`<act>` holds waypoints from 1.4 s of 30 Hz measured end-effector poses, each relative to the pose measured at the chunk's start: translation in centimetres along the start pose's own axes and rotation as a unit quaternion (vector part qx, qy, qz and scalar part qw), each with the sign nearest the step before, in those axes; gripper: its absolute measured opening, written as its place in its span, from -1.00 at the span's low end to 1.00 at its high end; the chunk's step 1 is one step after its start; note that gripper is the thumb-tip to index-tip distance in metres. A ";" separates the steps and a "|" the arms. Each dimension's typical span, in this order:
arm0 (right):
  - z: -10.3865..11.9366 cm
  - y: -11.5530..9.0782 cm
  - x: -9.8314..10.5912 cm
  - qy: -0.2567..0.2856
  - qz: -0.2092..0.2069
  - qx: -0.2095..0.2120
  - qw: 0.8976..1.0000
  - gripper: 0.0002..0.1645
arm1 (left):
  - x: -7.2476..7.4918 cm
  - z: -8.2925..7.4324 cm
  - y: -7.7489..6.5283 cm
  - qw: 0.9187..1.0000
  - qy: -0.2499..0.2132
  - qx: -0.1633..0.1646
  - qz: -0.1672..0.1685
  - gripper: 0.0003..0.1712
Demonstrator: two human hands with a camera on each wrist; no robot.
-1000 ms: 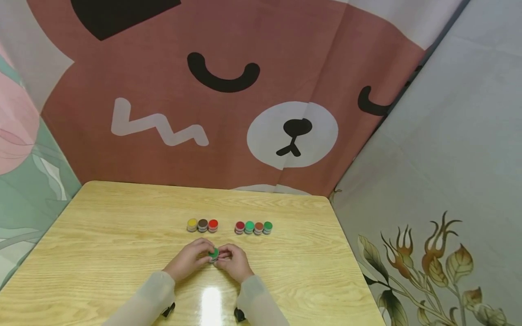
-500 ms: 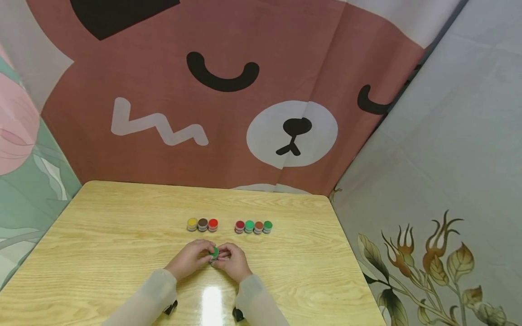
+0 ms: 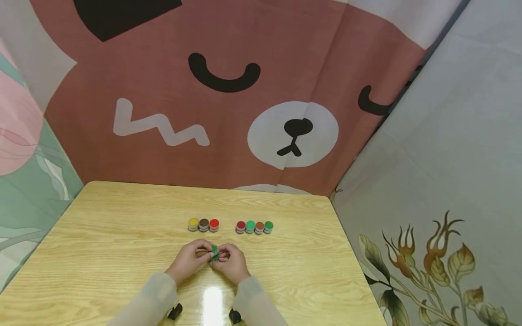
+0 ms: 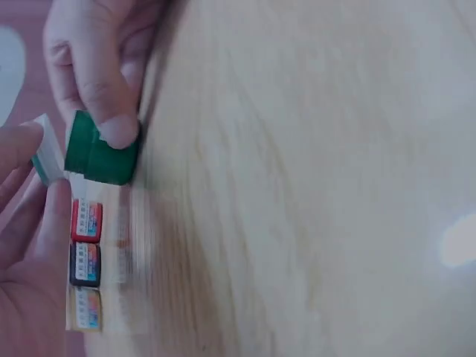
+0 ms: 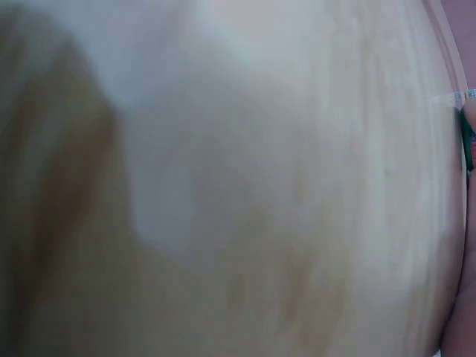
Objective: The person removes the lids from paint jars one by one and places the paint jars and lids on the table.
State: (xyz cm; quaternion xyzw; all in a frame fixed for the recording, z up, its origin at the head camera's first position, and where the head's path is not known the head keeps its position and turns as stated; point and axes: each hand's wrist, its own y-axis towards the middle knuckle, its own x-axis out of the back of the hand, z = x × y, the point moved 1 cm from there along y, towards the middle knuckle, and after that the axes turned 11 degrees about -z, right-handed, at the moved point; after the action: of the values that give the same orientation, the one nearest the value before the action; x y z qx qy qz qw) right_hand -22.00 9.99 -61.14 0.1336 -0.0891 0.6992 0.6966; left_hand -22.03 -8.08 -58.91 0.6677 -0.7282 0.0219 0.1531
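Observation:
In the head view, my left hand and right hand meet over the near middle of the table. The left hand pinches a round lid, whitish with a green edge, between fingertips and thumb; it stands tilted and apart from the jar. My right hand holds a small green paint jar in its fingers, the thumb on its side. In the right wrist view only a sliver of green and part of a hand show at the right edge; the rest is blurred.
Behind the hands stand two rows of small lidded jars: yellow, dark brown and red on the left, several more on the right. The wooden table meets a bear-print curtain at the back.
The green lid, flat over the jar before, is now tilted up and off it in my left hand. The right hand stays at almost the same place with the jar.

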 end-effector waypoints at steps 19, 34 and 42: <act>1.1 0.0 0.3 -0.005 -0.060 -0.009 0.998 -0.65 | 1.9 1.0 -1.8 0.982 -0.049 0.143 -0.113 -0.60; 0.6 0.8 0.7 -0.015 -0.106 -0.019 0.994 -0.64 | 0.5 0.4 -4.5 0.983 -0.016 0.145 -0.109 -0.66; 0.8 1.0 0.6 -0.038 -0.116 -0.006 0.992 -0.64 | -0.4 0.0 -5.4 0.991 0.024 0.108 -0.072 -0.58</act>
State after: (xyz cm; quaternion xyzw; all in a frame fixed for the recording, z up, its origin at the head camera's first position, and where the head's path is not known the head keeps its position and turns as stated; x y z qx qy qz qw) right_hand -22.95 10.32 -60.15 0.1654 -0.1040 0.6075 0.7699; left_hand -16.75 -8.25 -59.91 0.7301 -0.6678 0.1057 0.0988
